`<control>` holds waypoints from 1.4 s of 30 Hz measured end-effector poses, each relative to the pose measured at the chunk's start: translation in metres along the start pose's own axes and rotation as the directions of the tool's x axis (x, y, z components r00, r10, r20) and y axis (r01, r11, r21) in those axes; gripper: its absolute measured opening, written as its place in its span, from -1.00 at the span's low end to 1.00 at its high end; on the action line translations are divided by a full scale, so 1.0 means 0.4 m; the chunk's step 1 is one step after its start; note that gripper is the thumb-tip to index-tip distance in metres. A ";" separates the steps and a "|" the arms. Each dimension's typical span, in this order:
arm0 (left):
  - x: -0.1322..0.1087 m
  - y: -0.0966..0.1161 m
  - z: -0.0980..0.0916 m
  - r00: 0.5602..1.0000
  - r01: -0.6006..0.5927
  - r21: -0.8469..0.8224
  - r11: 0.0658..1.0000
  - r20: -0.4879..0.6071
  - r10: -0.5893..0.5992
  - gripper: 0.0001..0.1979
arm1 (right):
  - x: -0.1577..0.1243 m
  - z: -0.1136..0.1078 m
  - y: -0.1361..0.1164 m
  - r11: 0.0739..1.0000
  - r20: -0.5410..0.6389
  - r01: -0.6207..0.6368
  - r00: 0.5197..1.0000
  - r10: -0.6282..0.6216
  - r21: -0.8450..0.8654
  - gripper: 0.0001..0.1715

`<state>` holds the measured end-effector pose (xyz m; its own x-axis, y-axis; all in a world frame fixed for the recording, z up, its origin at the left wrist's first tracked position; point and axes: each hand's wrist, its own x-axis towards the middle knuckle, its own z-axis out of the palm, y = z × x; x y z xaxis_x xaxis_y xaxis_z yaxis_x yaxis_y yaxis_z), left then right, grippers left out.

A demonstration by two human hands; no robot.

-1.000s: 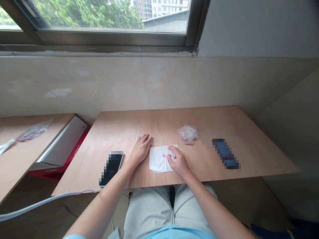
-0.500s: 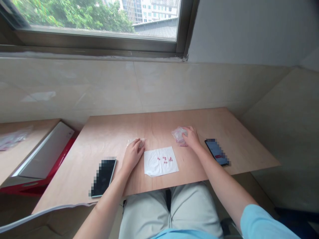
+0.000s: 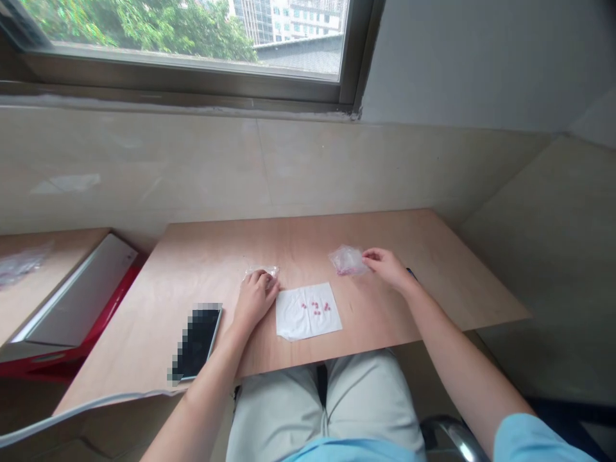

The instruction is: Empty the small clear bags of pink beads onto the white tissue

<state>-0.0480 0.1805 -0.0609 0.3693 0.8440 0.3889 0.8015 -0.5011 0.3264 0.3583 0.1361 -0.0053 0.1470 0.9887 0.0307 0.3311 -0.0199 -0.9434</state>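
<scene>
A white paper sheet (image 3: 294, 319) lies near the table's front edge, with several small pink pieces (image 3: 316, 308) grouped in its middle. To its left my left hand (image 3: 257, 295) rests with bent fingers over a small clear plastic bag (image 3: 270, 270), part of which it hides. Behind the sheet, to the right, sits a second clear plastic bag (image 3: 349, 260) with pinkish contents along its lower side. The fingertips of my right hand (image 3: 387, 266) are pinched together at this bag's right edge.
A phone (image 3: 199, 343) lies left of my left forearm. Behind my right wrist shows a dark corner of another phone (image 3: 410, 273). A white cable (image 3: 91, 405) crosses the table's front left corner. More plastic bags (image 3: 22, 266) lie on the side table at far left.
My right hand has slid right, from on top of the second bag to its right edge, uncovering the bag. My right forearm now hides most of the right phone. The left hand stays put.
</scene>
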 end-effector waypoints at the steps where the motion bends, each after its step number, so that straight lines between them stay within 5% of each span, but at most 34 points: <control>1: 0.001 0.000 -0.001 1.000 0.006 0.000 1.000 -0.002 -0.006 -0.76 | -0.024 -0.004 -0.012 0.992 0.022 -0.059 0.998 0.057 0.114 -0.67; 5: -0.007 0.034 -0.035 0.992 0.048 -0.011 0.999 -0.119 -0.049 -0.69 | -0.131 0.015 -0.068 0.851 0.235 -0.276 0.954 0.185 0.448 -0.63; 8: -0.042 0.116 -0.087 0.979 0.053 -0.094 0.994 -0.193 -0.070 -0.64 | -0.202 0.061 -0.106 0.738 0.374 -0.395 0.904 0.206 0.547 -0.63; 13: -0.137 0.305 -0.185 0.984 0.173 -0.441 0.880 0.045 -0.171 -0.78 | -0.284 0.162 -0.149 0.676 0.506 -0.450 0.852 0.131 0.584 -0.64; 17: -0.202 0.391 -0.248 0.965 0.261 -0.571 0.778 0.189 -0.184 -0.87 | -0.340 0.229 -0.170 0.690 0.576 -0.460 0.814 0.076 0.559 -0.69; 23: -0.258 0.428 -0.219 0.884 0.467 -0.703 0.536 0.364 -0.293 -0.73 | -0.404 0.275 -0.168 0.734 0.584 -0.456 0.805 0.099 0.504 -0.65; 27: -0.266 0.448 -0.175 0.824 0.567 -0.763 0.309 0.531 -0.199 -0.64 | -0.419 0.289 -0.149 0.791 0.631 -0.424 0.773 0.063 0.441 -0.62; 30: -0.270 0.448 -0.163 0.805 0.593 -0.773 0.224 0.566 -0.179 -0.62 | -0.422 0.299 -0.135 0.816 0.647 -0.412 0.760 0.062 0.406 -0.64; 35: -0.282 0.427 -0.155 0.799 0.601 -0.772 0.208 0.573 -0.183 -0.63 | -0.422 0.311 -0.121 0.791 0.670 -0.458 0.738 0.084 0.405 -0.62; 42: -0.284 0.418 -0.158 0.795 0.595 -0.731 0.334 0.595 -0.115 -0.70 | -0.423 0.324 -0.096 0.765 0.637 -0.483 0.760 0.125 0.426 -0.57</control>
<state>0.0145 -0.0113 0.0038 0.4815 0.8426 -0.2411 0.1439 0.1953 0.9701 0.2001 -0.0111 -0.0172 -0.4408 0.8441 -0.3052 -0.2145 -0.4292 -0.8774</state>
